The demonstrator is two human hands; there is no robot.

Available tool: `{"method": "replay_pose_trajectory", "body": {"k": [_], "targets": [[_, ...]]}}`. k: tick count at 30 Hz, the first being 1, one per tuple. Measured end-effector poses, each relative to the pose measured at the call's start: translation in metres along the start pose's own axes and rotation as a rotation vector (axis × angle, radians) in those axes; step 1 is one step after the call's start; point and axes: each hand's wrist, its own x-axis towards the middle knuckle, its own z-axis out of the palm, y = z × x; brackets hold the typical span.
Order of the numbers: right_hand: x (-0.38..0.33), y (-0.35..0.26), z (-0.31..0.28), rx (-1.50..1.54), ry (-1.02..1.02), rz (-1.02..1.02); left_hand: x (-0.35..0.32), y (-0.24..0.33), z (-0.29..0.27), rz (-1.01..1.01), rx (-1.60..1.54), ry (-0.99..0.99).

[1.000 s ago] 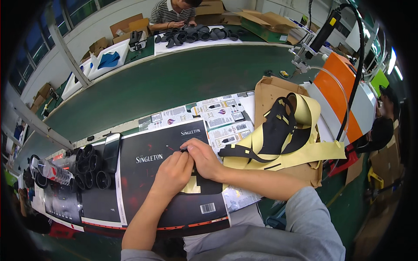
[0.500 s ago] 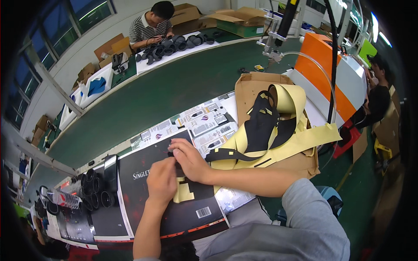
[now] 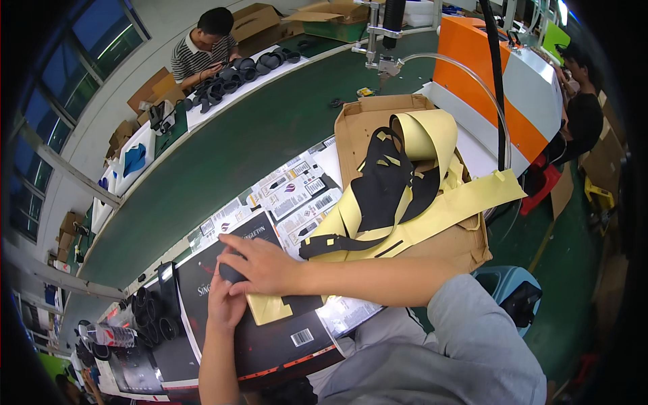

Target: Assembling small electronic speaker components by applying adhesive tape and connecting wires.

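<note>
My right hand (image 3: 262,264) lies flat over a small black piece (image 3: 230,273) on a large black glossy sheet (image 3: 270,344), fingers spread and pressing down. My left hand (image 3: 225,302) sits just below it, fingers tucked under the right hand and touching the same black piece. A yellow backing strip (image 3: 270,309) pokes out from beneath my right palm. To the right, an open cardboard box (image 3: 466,244) holds long yellow backing strips (image 3: 432,212) and black cut shapes (image 3: 388,182).
Printed cards (image 3: 293,196) lie beside a green conveyor belt (image 3: 223,162). Black rings (image 3: 152,314) are stacked at my left. A person in a striped shirt (image 3: 202,50) works across the belt; another person (image 3: 580,111) sits at right by an orange-and-white machine (image 3: 503,88).
The view has swung left and tilted. My right hand has gone from pinching at the sheet to lying flat over the black piece, with the left hand tucked below it.
</note>
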Motion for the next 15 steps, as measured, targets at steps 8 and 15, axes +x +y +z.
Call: {"method": "replay_pose_trajectory", "body": {"k": [8,15], "targets": [[-0.005,0.011,0.008,0.096,0.140,0.317,0.050,0.034,-0.023,-0.039,0.432,0.097],[-0.002,0.019,0.007,0.295,0.175,0.555,0.199,0.076,-0.072,0.116,0.791,0.357]]}}
